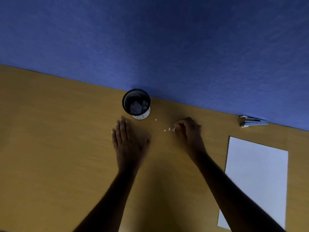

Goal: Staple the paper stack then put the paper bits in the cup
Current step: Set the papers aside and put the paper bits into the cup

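Observation:
A black mesh cup (136, 102) stands at the back of the wooden desk (50, 148), with paper scraps lying in its bottom. Several tiny white paper bits (169, 129) lie on the desk to the right of the cup. My right hand (189, 131) has its fingers curled down at those bits, and its fingertips pinch at them. My left hand (128, 141) lies flat on the desk just in front of the cup, fingers straight. The white paper stack (255, 181) lies at the right. A grey stapler (253, 123) rests by the wall at the far right.
A blue wall (167, 47) runs along the desk's back edge, right behind the cup and the stapler. Two more stray bits (156, 120) lie close to the cup's base.

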`<state>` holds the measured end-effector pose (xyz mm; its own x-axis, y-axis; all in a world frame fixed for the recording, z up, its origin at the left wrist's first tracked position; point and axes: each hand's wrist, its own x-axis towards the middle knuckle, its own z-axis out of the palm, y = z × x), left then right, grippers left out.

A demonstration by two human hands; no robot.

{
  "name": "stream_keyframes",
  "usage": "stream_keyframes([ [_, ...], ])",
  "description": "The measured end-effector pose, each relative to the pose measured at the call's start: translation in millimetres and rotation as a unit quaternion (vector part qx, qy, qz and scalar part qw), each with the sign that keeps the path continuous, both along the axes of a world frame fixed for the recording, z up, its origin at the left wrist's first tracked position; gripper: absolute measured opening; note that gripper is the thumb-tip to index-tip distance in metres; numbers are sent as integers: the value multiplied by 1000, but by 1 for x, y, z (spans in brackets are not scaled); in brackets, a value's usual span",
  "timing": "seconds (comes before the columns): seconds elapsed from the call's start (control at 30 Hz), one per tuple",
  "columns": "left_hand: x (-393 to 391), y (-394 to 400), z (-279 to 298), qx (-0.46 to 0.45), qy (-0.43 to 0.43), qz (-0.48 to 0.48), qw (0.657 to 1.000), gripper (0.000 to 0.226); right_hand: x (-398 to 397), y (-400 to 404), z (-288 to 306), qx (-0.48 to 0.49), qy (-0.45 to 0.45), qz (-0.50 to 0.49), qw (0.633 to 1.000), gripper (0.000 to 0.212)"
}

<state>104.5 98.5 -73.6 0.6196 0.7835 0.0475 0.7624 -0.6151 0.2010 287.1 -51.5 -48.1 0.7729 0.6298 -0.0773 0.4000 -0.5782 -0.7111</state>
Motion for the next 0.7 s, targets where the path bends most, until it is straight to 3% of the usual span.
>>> stream_keyframes([
  [0.1, 1, 0, 0, -1, 0, 2, 1000, 100, 2, 8, 29, 94, 143, -95, 981, 15],
  [0.23, 1, 0, 0, -4, 2, 6, 1000, 100, 3, 37, 71, 155, 149, -80, 973, 15],
  [0.4, 1, 0, 0, -6, -9, 9, 1000, 100, 7, 96, 95, 154, -20, 99, 983, 18],
  [0.5, 0, 0, 0, -9, -7, 7, 1000, 101, 13, 123, 90, 67, -176, 188, 964, 39],
  [0.57, 1, 0, -1, -5, -11, 8, 1000, 101, 18, 132, 87, 1, -232, 239, 943, 60],
  [0.7, 1, 0, -3, -6, -14, 9, 1000, 101, 25, 140, 81, 52, -286, 245, 925, 33],
])
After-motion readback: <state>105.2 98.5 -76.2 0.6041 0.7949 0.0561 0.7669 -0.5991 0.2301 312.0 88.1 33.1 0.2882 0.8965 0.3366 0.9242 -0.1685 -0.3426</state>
